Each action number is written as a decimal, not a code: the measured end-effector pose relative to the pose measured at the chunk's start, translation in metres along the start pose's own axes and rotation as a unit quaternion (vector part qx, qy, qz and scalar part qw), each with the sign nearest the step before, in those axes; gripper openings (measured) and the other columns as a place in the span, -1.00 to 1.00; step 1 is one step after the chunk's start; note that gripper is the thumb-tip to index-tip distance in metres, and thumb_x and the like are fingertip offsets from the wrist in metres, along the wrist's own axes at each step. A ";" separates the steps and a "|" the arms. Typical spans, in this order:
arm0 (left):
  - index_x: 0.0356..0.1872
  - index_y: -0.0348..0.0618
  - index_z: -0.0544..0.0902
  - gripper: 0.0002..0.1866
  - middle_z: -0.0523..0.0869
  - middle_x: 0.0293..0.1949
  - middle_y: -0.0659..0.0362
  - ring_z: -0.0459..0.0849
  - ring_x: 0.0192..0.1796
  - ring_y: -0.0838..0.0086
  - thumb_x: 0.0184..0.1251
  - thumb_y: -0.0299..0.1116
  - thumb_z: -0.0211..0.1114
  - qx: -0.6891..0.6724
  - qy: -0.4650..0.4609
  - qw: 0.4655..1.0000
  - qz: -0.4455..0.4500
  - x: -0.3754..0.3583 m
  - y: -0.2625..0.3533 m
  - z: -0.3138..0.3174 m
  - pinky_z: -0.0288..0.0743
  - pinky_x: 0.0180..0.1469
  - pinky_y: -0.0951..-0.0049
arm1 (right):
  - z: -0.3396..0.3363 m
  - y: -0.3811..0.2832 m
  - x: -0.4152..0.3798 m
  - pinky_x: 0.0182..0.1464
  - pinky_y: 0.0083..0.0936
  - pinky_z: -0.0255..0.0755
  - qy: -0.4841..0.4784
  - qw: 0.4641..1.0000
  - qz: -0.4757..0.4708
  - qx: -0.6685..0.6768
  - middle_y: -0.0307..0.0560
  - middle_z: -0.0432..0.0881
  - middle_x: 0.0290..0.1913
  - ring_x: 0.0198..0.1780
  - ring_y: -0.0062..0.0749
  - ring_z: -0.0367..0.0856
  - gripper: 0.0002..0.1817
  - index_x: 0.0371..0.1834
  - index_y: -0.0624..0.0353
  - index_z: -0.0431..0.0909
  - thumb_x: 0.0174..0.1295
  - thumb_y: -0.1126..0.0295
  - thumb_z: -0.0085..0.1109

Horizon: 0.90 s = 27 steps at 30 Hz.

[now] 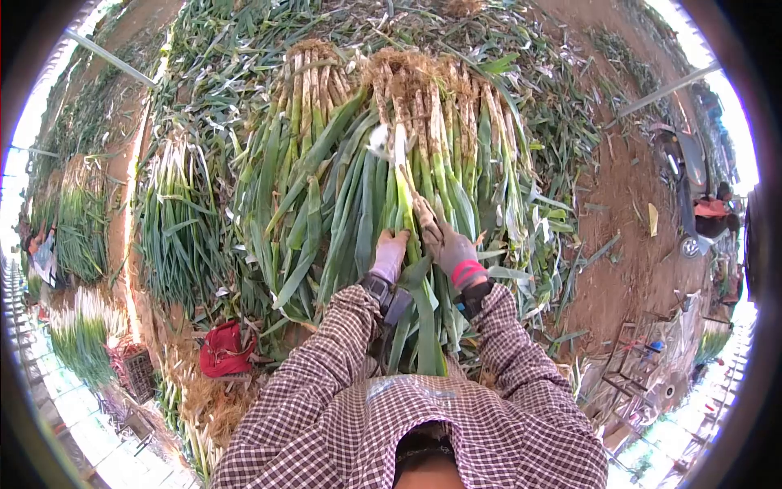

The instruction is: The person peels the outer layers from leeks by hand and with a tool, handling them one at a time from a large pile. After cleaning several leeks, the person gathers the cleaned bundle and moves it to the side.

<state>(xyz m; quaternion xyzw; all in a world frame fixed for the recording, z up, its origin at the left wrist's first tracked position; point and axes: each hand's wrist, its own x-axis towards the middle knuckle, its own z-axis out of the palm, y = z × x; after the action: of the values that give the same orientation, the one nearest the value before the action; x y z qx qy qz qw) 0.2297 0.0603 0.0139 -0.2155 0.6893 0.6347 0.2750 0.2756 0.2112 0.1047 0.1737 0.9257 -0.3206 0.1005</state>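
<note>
My left hand (390, 255), in a light glove, is closed round the green lower part of a large green onion (401, 167). Its clean white shank points away from me, and its long leaves (425, 322) hang back between my forearms. Beside it, my right hand (453, 248), in a grey glove with a pink cuff, is closed on a brownish strip of outer leaf (424, 213) lying along the stalk. My right fingertips are partly hidden. Just beyond lies a broad pile of soil-stained green onions (444, 134), roots at the far end.
Loose leaf scraps (562, 98) cover the ground around the pile. A bundle of cleaned green onions (181, 216) lies to the left. A red bag (228, 349) sits at lower left, near a crate (133, 373). Bare soil (631, 253) and a metal frame (627, 359) are at right. Another person (41, 253) is far left.
</note>
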 end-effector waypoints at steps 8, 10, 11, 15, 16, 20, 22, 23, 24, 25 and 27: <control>0.10 -0.43 0.49 -0.53 0.67 -0.10 0.02 0.63 -0.11 0.37 0.29 -0.30 0.33 0.005 -0.007 1.000 -0.020 -0.026 0.026 -0.008 0.50 -0.06 0.41 | 0.018 -0.018 0.117 -0.06 0.05 0.47 0.033 0.998 0.055 -0.015 0.39 0.66 -0.23 -0.09 0.34 0.62 -0.42 -0.08 0.21 0.52 0.33 -0.18 -0.01; 0.12 -0.43 0.47 -0.53 0.67 -0.08 0.01 0.64 -0.10 0.38 0.30 -0.31 0.32 0.001 -0.011 1.000 -0.019 -0.028 0.028 -0.010 0.50 -0.05 0.42 | 0.015 -0.022 0.140 0.00 0.01 0.48 0.034 0.997 0.070 -0.007 0.42 0.66 -0.17 -0.03 0.32 0.61 -0.38 -0.04 0.25 0.53 0.33 -0.18 -0.01; 0.12 -0.42 0.47 -0.54 0.67 -0.07 0.01 0.64 -0.09 0.38 0.32 -0.31 0.31 -0.010 -0.024 1.000 -0.018 -0.029 0.029 -0.011 0.51 -0.05 0.42 | 0.013 -0.023 0.148 0.01 0.00 0.48 0.034 0.997 0.073 -0.009 0.43 0.65 -0.16 -0.01 0.32 0.61 -0.38 -0.03 0.25 0.53 0.33 -0.19 -0.01; 0.17 -0.40 0.42 -0.52 0.68 -0.11 -0.02 0.68 -0.13 0.33 0.37 -0.28 0.29 -0.127 -0.079 0.988 -0.029 -0.040 0.051 -0.020 0.58 -0.11 0.36 | -0.012 -0.035 0.123 -0.02 0.04 0.43 0.021 0.998 0.065 -0.001 0.40 0.64 -0.18 -0.05 0.31 0.60 -0.40 -0.06 0.25 0.55 0.36 -0.17 -0.04; 0.20 -0.39 0.40 -0.50 0.69 -0.14 -0.03 0.70 -0.16 0.31 0.38 -0.26 0.28 -0.175 -0.092 0.980 -0.039 -0.044 0.057 -0.024 0.60 -0.15 0.34 | -0.015 -0.032 0.105 -0.03 0.06 0.42 0.012 0.999 0.051 0.002 0.39 0.64 -0.20 -0.08 0.31 0.60 -0.40 -0.07 0.24 0.55 0.37 -0.17 -0.05; 0.06 -0.35 0.43 -0.72 0.70 -0.17 -0.05 0.74 -0.27 0.25 0.52 -0.32 0.08 -0.335 -0.154 0.926 -0.075 -0.051 0.075 -0.039 0.68 -0.19 0.28 | -0.016 -0.023 -0.023 -0.23 -0.09 0.45 0.022 0.996 -0.014 0.090 0.35 0.61 -0.32 -0.20 0.32 0.61 -0.57 -0.10 0.22 0.49 0.38 0.01 0.10; 0.04 -0.34 0.44 -0.72 0.70 -0.19 -0.05 0.75 -0.26 0.20 0.57 -0.30 0.00 -0.332 -0.184 0.923 -0.068 -0.051 0.076 -0.051 0.70 -0.18 0.22 | -0.023 -0.039 -0.068 -0.18 0.04 0.46 -0.019 0.991 0.025 0.130 0.40 0.63 -0.28 -0.15 0.35 0.62 -0.52 0.04 0.11 0.47 0.36 -0.08 0.05; 0.04 -0.34 0.44 -0.71 0.70 -0.19 -0.04 0.75 -0.26 0.20 0.57 -0.28 -0.01 -0.326 -0.202 0.921 -0.068 -0.050 0.074 -0.059 0.70 -0.18 0.20 | -0.022 -0.044 -0.072 -0.19 0.05 0.45 -0.045 0.991 0.043 0.117 0.40 0.62 -0.29 -0.16 0.36 0.61 -0.54 -0.01 0.12 0.46 0.36 -0.07 0.05; 0.04 -0.34 0.44 -0.70 0.70 -0.20 -0.04 0.75 -0.26 0.19 0.57 -0.27 -0.01 -0.318 -0.221 0.919 -0.068 -0.050 0.072 -0.063 0.70 -0.18 0.18 | -0.020 -0.047 -0.074 -0.20 0.06 0.44 -0.072 0.990 0.059 0.104 0.41 0.62 -0.31 -0.16 0.37 0.60 -0.55 -0.07 0.13 0.45 0.36 -0.07 0.06; 0.02 -0.34 0.45 -0.69 0.71 -0.24 -0.01 0.75 -0.28 0.22 0.57 -0.24 0.03 -0.327 -0.226 0.915 -0.071 -0.058 0.079 -0.065 0.70 -0.18 0.17 | -0.011 -0.045 -0.068 -0.21 0.07 0.43 -0.059 0.992 0.043 0.107 0.41 0.61 -0.31 -0.17 0.37 0.60 -0.56 -0.10 0.14 0.44 0.35 -0.06 0.06; -0.01 -0.32 0.51 -0.61 0.72 -0.26 -0.01 0.75 -0.29 0.29 0.56 -0.11 0.04 -0.323 -0.219 0.920 -0.040 -0.077 0.087 -0.070 0.71 -0.22 0.24 | 0.018 -0.032 -0.028 -0.22 0.08 0.41 -0.031 0.993 0.008 0.113 0.40 0.61 -0.32 -0.19 0.38 0.59 -0.57 -0.16 0.15 0.41 0.35 -0.05 0.07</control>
<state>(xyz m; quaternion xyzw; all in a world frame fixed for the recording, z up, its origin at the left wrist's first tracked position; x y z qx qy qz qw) 0.2243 -0.0045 0.1336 -0.1759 0.3597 0.8427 0.3600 0.2898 0.1691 0.1171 0.1818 0.8784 -0.4278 0.1116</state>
